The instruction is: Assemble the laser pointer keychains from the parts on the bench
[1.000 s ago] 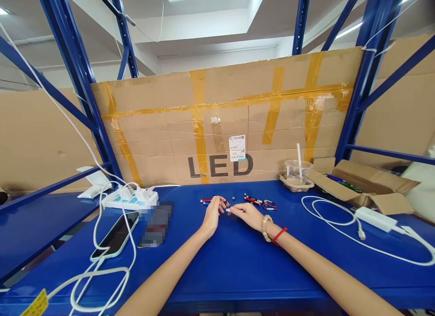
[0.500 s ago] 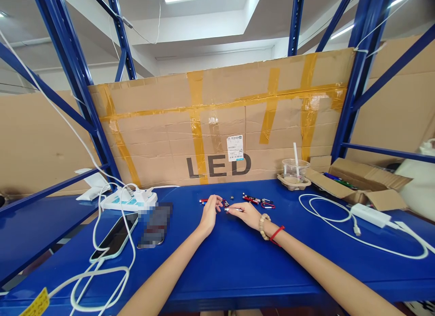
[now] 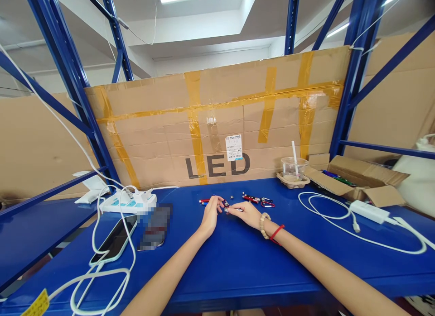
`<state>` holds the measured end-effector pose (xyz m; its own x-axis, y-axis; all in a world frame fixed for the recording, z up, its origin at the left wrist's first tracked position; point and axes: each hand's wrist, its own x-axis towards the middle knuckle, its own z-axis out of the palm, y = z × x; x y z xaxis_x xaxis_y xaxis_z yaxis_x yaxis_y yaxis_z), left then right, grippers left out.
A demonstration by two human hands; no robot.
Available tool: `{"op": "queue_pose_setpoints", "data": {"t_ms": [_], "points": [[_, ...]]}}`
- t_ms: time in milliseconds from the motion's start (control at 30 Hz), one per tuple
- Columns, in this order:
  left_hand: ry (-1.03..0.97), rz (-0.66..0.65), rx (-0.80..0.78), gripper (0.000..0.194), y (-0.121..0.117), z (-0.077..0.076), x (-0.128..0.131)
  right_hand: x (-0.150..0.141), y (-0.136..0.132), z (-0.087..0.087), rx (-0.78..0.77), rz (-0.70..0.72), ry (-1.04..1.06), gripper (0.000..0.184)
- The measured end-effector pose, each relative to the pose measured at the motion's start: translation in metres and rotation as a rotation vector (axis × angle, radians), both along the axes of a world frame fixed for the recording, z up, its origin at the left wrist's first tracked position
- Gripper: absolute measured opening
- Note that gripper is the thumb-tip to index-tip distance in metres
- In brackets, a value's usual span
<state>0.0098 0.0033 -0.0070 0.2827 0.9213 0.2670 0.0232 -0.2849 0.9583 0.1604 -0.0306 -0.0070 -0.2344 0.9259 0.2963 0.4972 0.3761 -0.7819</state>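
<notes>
My left hand (image 3: 210, 214) rests on its side on the blue table, its fingers curled together. At its fingertips is a small dark red cylinder (image 3: 225, 202), partly covered by the fingers. My right hand (image 3: 247, 214), wearing a bead bracelet and a red cord, pinches a slim silver rod (image 3: 235, 210) close to the left fingertips. Behind the left hand lies a red tube (image 3: 204, 201), partly hidden. A red and black tube (image 3: 250, 198) lies beyond the right hand, next to a red carabiner clip (image 3: 268, 204). One tiny metal piece (image 3: 231, 197) sits between the tubes.
Left on the table (image 3: 217, 270) are a white power strip (image 3: 131, 202), a phone (image 3: 115, 239), a dark blurred device (image 3: 155, 226) and looped white cables. To the right are a plastic cup (image 3: 294, 169), an open cardboard box (image 3: 360, 175) and a white adapter (image 3: 369, 211) with its cable.
The view has shifted very slightly. My hands stay almost in place, and the dark red cylinder shows a little more clearly between the fingertips.
</notes>
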Motion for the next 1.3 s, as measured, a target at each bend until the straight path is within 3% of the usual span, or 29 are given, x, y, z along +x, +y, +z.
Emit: {"op": "queue_pose_setpoints", "data": {"t_ms": [933,1300], "points": [[-0.001,-0.005,0.011,0.032,0.0038,-0.0062,0.0011,0.0014,0.0036,-0.0049,0.086,-0.017,-0.017,0.045],[0.009,0.002,-0.009,0.029,0.0001,-0.0024,0.0011,0.0044,0.0055,-0.0078,0.086,0.053,-0.015,0.039]]}}
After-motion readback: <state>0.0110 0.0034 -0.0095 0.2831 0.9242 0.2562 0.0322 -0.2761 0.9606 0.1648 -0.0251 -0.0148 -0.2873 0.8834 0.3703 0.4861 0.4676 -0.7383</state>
